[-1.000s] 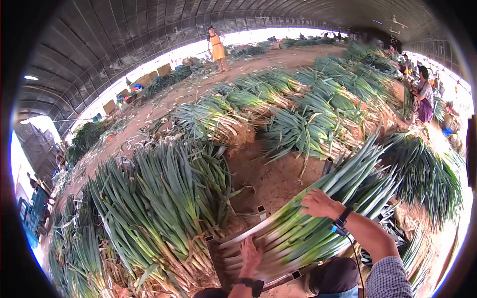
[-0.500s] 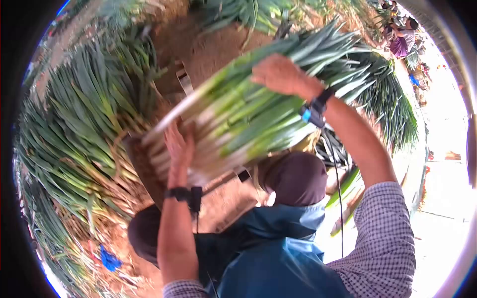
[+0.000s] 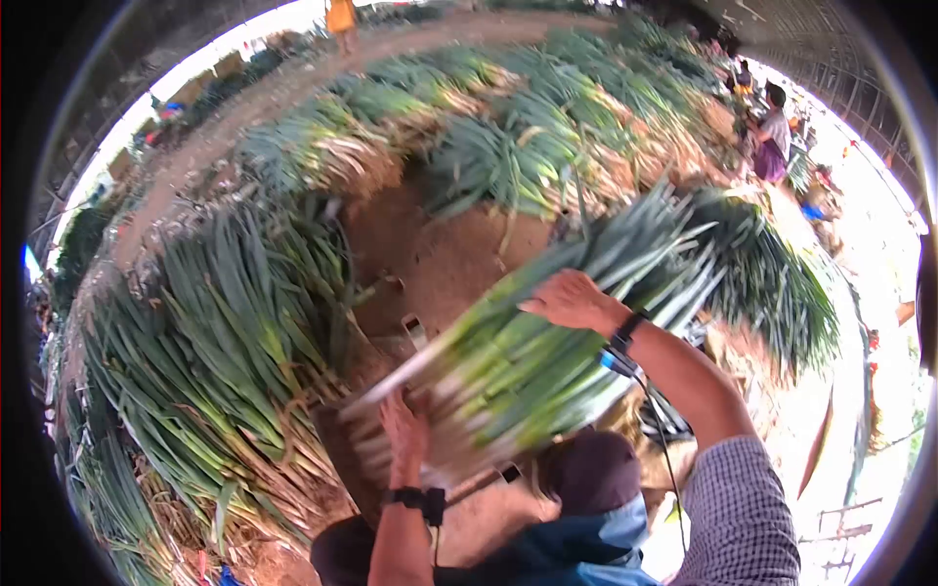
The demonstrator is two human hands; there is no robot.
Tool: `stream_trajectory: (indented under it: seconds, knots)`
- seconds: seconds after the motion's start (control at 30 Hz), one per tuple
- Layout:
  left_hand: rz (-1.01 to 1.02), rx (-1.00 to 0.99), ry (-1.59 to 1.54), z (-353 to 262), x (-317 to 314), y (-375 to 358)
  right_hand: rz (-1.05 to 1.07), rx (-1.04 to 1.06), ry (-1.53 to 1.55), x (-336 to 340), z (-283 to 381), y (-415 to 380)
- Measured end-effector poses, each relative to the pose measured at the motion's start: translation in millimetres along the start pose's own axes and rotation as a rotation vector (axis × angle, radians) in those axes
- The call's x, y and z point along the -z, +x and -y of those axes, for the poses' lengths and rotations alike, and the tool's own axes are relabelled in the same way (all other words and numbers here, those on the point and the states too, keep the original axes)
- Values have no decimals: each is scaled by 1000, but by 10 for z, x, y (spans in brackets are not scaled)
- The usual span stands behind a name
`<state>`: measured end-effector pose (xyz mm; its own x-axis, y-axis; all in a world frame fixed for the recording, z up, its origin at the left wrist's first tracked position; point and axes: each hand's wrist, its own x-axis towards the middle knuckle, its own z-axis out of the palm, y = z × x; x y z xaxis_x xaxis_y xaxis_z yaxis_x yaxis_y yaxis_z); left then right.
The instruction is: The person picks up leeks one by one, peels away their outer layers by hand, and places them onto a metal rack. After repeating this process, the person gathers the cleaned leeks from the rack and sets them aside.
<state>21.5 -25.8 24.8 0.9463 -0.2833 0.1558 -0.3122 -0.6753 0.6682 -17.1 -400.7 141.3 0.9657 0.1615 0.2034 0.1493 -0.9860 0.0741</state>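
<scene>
Partly blurred, leeks [image 3: 528, 366] lie beneath both palms: the left hand [image 3: 403, 427] spread on their white ends, the right hand [image 3: 567, 300] loosely curved over the greens, its fingertips' hold hard to make out.

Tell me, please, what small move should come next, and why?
Perhaps the left hand should nudge the green onions toward the dark end plate: it lies on their white stalks near that plate, and the right hand rests on their leaves.
</scene>
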Motion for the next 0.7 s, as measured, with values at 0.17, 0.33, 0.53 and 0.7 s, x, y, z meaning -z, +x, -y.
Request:
stream_trajectory:
  seconds: [0.17, 0.33, 0.53, 0.7]
  knots:
    - [9, 7, 8, 35, 23, 134, -39, -175, -130, 209, -635, -149]
    - [-71, -24, 65, 224, -186, -22, 325, -274, 34, 33, -661, -467]
    - [-64, -21, 83, 116, -91, 53, 206, -438, 224, -288, -745, -413]
    - [-44, 21, 1, -19, -62, 24, 472, -539, 120, 346, -816, -261]
